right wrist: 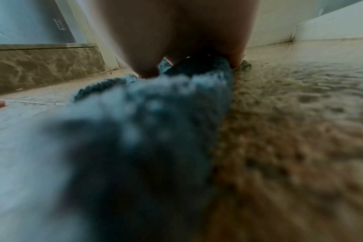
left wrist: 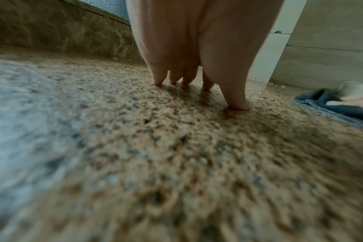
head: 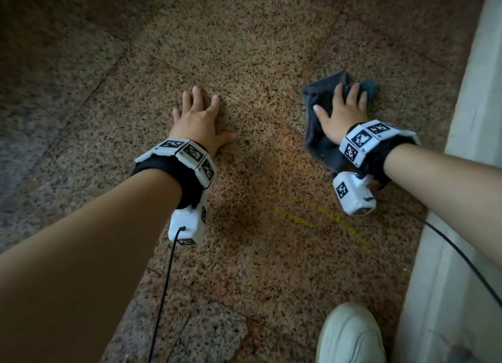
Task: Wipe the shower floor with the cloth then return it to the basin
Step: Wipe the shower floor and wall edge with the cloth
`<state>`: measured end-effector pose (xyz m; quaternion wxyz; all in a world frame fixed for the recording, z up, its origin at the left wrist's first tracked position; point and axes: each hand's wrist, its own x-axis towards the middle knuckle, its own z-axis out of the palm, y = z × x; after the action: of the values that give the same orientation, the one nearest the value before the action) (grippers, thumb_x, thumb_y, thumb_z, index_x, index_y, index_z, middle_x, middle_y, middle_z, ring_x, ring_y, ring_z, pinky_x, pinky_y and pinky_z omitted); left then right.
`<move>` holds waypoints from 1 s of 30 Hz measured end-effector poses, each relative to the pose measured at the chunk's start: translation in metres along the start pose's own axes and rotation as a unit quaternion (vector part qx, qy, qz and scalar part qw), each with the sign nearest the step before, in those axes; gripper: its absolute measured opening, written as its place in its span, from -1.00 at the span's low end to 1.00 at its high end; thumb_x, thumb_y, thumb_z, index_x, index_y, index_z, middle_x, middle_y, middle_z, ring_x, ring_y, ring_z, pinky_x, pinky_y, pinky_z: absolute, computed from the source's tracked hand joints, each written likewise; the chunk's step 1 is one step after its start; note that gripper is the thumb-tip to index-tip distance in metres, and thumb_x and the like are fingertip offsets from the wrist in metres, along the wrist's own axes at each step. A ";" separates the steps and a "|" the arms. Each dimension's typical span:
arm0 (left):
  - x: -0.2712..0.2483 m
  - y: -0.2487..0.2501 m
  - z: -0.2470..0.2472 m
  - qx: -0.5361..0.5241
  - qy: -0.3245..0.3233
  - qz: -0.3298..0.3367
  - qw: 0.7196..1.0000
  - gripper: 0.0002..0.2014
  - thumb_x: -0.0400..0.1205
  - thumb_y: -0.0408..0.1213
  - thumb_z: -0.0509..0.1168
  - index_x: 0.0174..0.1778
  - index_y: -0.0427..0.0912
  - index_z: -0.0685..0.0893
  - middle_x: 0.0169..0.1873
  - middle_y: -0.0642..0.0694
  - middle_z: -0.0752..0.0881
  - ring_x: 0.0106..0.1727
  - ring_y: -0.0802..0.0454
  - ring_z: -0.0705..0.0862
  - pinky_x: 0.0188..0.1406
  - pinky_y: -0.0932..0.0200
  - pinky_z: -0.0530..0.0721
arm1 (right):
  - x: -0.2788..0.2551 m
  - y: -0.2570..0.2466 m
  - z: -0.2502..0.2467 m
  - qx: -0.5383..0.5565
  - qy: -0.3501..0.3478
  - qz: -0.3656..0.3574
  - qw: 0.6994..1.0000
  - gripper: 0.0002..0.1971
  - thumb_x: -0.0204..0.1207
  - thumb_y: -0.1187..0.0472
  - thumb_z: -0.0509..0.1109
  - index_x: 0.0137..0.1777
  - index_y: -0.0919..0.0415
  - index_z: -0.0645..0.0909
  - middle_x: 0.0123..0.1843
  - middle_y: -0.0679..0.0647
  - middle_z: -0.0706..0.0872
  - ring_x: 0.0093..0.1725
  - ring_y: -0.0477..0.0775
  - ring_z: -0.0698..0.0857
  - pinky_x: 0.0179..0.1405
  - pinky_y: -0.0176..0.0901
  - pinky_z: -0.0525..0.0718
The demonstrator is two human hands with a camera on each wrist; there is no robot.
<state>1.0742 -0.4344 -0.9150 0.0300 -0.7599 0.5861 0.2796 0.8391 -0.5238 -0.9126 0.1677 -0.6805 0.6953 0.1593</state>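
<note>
Cloth (head: 320, 118): dark, crumpled, on shower floor (head: 258, 50) near the wall. My right hand (head: 342, 112) presses it flat-fingered; left hand (head: 198, 118) splayed, bracing, empty. Step: wiping. Next: further strokes, then basin, unseen.

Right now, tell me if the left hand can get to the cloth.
Probably yes. The left hand rests open on bare floor, and nothing lies between it and the cloth under the right hand.

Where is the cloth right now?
In the head view, the cloth lies on the speckled floor under the right hand, near the pale ledge.
</note>
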 end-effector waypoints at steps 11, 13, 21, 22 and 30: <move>-0.026 0.021 0.012 0.005 -0.032 0.044 0.999 -0.17 0.62 0.06 0.24 0.67 -0.05 -0.11 0.65 -0.17 -0.24 0.66 -0.16 -0.23 0.63 -0.16 -0.09 | -0.042 -0.008 0.015 0.015 -0.023 -0.004 1.000 -0.26 0.66 -0.21 -0.03 0.68 0.13 -0.23 0.69 0.22 -0.28 0.67 0.31 -0.23 0.66 0.15 -0.09; -0.029 0.018 0.017 0.021 -0.026 0.048 0.998 -0.17 0.62 0.06 0.24 0.67 -0.05 -0.11 0.65 -0.17 -0.26 0.66 -0.16 -0.24 0.63 -0.16 -0.10 | -0.056 -0.012 0.024 0.007 -0.024 -0.020 0.999 -0.26 0.66 -0.22 -0.05 0.68 0.14 -0.24 0.69 0.23 -0.29 0.67 0.32 -0.24 0.67 0.13 -0.11; -0.042 0.011 0.017 0.039 -0.025 0.083 0.995 -0.20 0.63 0.05 0.23 0.67 -0.04 -0.10 0.65 -0.20 -0.24 0.66 -0.18 -0.25 0.62 -0.18 -0.10 | -0.122 -0.032 0.054 0.005 -0.033 -0.041 0.999 -0.25 0.65 -0.22 -0.03 0.68 0.10 -0.26 0.69 0.18 -0.30 0.67 0.28 -0.25 0.66 0.10 -0.06; -0.045 0.011 0.020 0.038 -0.027 0.084 0.995 -0.21 0.64 0.06 0.21 0.66 -0.05 -0.09 0.65 -0.20 -0.24 0.66 -0.18 -0.24 0.63 -0.18 -0.09 | -0.129 -0.034 0.057 0.005 -0.037 -0.044 0.998 -0.25 0.65 -0.22 -0.03 0.68 0.09 -0.27 0.69 0.16 -0.31 0.67 0.27 -0.25 0.65 0.09 -0.03; -0.053 -0.009 0.010 0.052 -0.025 0.115 0.992 -0.26 0.66 0.07 0.17 0.66 -0.04 -0.05 0.66 -0.16 -0.20 0.67 -0.18 -0.20 0.63 -0.15 -0.10 | -0.161 -0.041 0.074 0.000 -0.061 -0.059 0.996 -0.26 0.64 -0.24 -0.03 0.67 0.03 -0.29 0.69 0.12 -0.35 0.67 0.25 -0.29 0.64 0.09 -0.05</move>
<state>1.0704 -0.3813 -0.9022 0.0514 -0.6772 0.6826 0.2698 0.8845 -0.3479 -0.9058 0.2186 -0.7094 0.6424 0.1905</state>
